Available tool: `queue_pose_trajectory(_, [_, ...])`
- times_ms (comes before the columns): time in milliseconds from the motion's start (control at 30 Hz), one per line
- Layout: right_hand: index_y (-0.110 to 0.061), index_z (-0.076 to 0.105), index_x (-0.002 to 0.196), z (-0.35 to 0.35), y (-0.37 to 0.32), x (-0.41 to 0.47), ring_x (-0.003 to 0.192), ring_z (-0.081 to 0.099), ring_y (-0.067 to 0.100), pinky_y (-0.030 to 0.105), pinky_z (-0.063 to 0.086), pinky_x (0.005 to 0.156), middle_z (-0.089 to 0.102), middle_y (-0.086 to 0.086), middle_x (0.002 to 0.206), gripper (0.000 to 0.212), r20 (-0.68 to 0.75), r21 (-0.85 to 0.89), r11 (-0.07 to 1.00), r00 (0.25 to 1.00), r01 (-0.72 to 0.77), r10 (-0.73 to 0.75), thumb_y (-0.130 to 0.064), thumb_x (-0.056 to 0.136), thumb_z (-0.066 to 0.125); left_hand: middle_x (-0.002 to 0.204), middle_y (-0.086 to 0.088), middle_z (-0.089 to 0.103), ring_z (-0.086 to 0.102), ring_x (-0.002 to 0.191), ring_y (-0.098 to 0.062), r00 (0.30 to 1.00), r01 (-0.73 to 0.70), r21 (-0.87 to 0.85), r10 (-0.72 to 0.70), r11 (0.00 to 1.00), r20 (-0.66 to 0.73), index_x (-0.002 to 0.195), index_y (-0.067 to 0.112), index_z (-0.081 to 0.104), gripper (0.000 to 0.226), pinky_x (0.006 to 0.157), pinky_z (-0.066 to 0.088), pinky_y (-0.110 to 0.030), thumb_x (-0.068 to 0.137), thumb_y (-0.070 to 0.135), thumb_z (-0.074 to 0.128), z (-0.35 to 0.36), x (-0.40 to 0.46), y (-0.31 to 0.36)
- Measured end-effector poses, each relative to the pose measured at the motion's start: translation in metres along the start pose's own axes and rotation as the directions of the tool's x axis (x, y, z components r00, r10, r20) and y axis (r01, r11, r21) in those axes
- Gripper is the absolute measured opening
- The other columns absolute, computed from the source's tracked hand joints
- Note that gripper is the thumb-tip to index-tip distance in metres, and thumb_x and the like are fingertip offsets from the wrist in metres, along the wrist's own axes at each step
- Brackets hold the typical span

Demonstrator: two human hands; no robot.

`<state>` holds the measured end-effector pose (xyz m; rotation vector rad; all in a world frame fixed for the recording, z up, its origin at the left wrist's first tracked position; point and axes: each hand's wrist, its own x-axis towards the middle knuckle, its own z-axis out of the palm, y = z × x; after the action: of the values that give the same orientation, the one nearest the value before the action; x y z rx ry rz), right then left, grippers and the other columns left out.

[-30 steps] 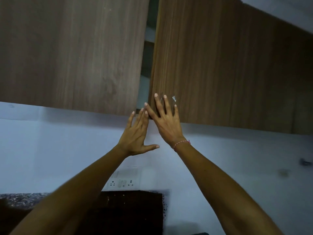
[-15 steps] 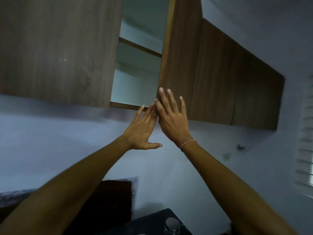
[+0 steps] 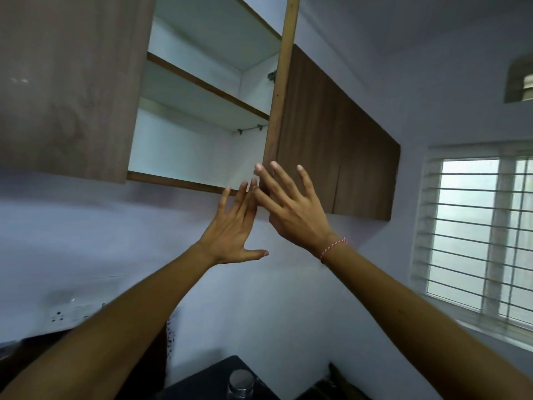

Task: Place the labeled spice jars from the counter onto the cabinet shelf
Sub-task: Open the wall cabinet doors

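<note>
The wall cabinet stands open above me, its white inside showing a bare middle shelf (image 3: pixel 202 90) and a bare bottom shelf (image 3: pixel 176 180). The right door (image 3: pixel 281 90) is swung out and seen edge-on. My right hand (image 3: pixel 291 209), fingers spread and straight, touches the door's lower corner. Just left of it my left hand (image 3: pixel 233 229) is raised with straight fingers, holding nothing. A jar with a silver lid (image 3: pixel 240 381) stands on the dark counter (image 3: pixel 207 379) at the bottom edge.
The left cabinet door (image 3: pixel 66 82) is shut, and more shut brown doors (image 3: pixel 346 151) run to the right. A window with blinds (image 3: pixel 478 235) is at the right. A wall socket (image 3: pixel 69 313) sits low on the left.
The right cabinet door has swung wide open under my right hand, exposing both shelves. The view has shifted so the window and the jar lid appear.
</note>
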<state>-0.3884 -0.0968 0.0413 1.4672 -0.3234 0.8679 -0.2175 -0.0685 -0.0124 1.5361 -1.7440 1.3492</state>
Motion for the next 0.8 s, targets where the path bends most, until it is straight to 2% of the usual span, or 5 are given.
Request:
queue_pose_trajectory(167, [-0.02, 0.037, 0.135, 0.005, 0.007, -0.005, 0.138, 0.032, 0.031, 0.054, 0.015, 0.112, 0.04, 0.011, 0.147, 0.053, -0.034, 0.015, 1.0, 0.999, 0.006, -0.006, -0.016, 0.083, 0.042, 0.147, -0.012, -0.04, -0.035, 0.138, -0.028, 1.0, -0.02, -0.034, 0.019, 0.999, -0.022, 0.143, 0.01, -0.026, 0.115, 0.11, -0.019, -0.052, 0.071, 0.085, 0.022, 0.001, 0.0, 0.002])
queue_pose_trajectory(300, [-0.014, 0.031, 0.139, 0.014, 0.017, -0.04, 0.144, 0.009, 0.023, 0.049, 0.005, 0.115, 0.026, 0.006, 0.151, 0.056, -0.013, 0.032, 0.993, 0.994, -0.11, 0.11, -0.013, 0.084, 0.04, 0.151, -0.016, -0.028, -0.026, 0.141, -0.029, 0.987, -0.16, -0.021, 0.159, 0.987, -0.037, 0.146, 0.007, -0.014, 0.112, 0.112, -0.013, -0.052, 0.073, 0.083, 0.025, -0.005, 0.015, 0.025])
queue_pose_trajectory(400, [-0.011, 0.028, 0.142, 0.018, 0.039, -0.069, 0.142, 0.016, 0.027, 0.048, 0.006, 0.116, 0.023, 0.007, 0.151, 0.062, 0.036, -0.027, 0.993, 0.992, -0.117, 0.118, -0.013, 0.081, 0.04, 0.153, -0.015, -0.018, -0.018, 0.142, -0.031, 0.976, -0.216, -0.033, 0.216, 0.976, -0.017, 0.146, 0.007, -0.011, 0.112, 0.112, -0.015, -0.048, 0.073, 0.08, 0.032, -0.004, 0.035, 0.048])
queue_pose_trajectory(567, [-0.016, 0.023, 0.146, 0.016, 0.068, -0.102, 0.14, 0.025, 0.028, 0.051, 0.017, 0.113, 0.034, 0.011, 0.15, 0.068, 0.138, -0.106, 0.991, 0.986, -0.075, 0.09, -0.012, 0.08, 0.043, 0.147, -0.009, -0.037, -0.035, 0.137, -0.027, 0.987, -0.158, -0.13, 0.156, 0.979, -0.029, 0.136, 0.018, -0.038, 0.114, 0.109, -0.028, -0.044, 0.072, 0.08, 0.033, 0.021, 0.06, 0.08])
queue_pose_trajectory(800, [-0.012, 0.025, 0.143, 0.022, 0.098, -0.148, 0.138, 0.032, 0.031, 0.05, 0.01, 0.114, 0.038, 0.014, 0.148, 0.078, 0.213, -0.138, 0.985, 0.968, -0.106, 0.134, -0.01, 0.074, 0.061, 0.151, -0.005, -0.028, -0.032, 0.138, -0.028, 0.968, -0.252, -0.138, 0.251, 0.958, -0.03, 0.141, 0.029, -0.029, 0.107, 0.11, -0.024, -0.047, 0.072, 0.079, 0.036, 0.032, 0.092, 0.109])
